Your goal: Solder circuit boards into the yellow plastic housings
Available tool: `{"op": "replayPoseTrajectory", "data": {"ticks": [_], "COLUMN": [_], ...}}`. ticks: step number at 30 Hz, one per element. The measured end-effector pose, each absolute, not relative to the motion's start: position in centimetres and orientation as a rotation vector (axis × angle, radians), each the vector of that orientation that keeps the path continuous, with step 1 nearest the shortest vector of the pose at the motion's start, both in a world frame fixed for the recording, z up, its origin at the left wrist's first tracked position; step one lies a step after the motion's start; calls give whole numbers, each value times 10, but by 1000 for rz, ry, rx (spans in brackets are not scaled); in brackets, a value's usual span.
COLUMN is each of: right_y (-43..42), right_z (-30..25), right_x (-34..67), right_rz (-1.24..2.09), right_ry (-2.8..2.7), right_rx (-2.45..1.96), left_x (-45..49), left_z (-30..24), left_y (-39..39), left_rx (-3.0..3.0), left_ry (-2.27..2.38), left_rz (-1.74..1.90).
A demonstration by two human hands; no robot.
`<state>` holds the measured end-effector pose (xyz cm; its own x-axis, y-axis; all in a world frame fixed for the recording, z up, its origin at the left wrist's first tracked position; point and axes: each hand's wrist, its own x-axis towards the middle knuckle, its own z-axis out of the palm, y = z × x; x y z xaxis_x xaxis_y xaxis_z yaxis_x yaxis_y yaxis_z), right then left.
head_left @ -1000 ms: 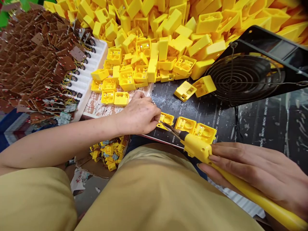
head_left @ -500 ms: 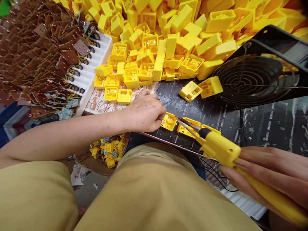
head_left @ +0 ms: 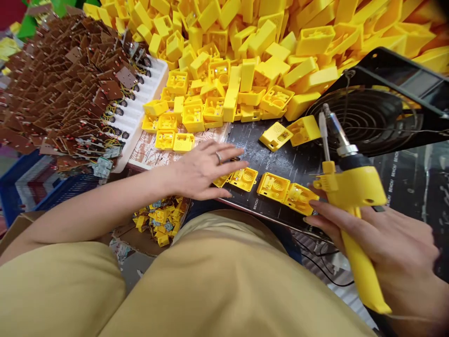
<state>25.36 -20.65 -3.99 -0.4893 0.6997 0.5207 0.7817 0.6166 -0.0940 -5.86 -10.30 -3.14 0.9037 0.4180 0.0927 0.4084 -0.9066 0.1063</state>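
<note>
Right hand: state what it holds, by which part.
The right hand holds the yellow tool by its handle; whether the fingertips also grip a yellow case cannot be told.

Benchtop layout: circuit boards left, housing heap behind, fan right.
Circuit boards lie on a foam tray, a crate lower down. Before the housing heap, a left housing pair and a right housing pair line the front edge; left hand is over the left pair, soldering gun in right hand, beside the right pair. Small parts lie below the edge.
</note>
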Motion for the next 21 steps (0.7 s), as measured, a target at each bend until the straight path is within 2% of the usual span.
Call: {"op": "replayPoseTrajectory", "data": {"ticks": [5,9,21], "right_y": [-188,-183,-188], "right_z": [-69,-79,-77], "right_x": [244,229,218], "right_rz": [-193,-160,-130], "right_ry": [-2338,-2331,-2279], "right_rx": [-1090,-1077,-1187], "left_x": [-64,-65,-60], "left_z": [-71,-74,-72], "left_y": [-117,-121,-121], "left_rx": [3150,3040,3041], "left_ry": [545,677,768], "left_rz": [519,712,545]}}
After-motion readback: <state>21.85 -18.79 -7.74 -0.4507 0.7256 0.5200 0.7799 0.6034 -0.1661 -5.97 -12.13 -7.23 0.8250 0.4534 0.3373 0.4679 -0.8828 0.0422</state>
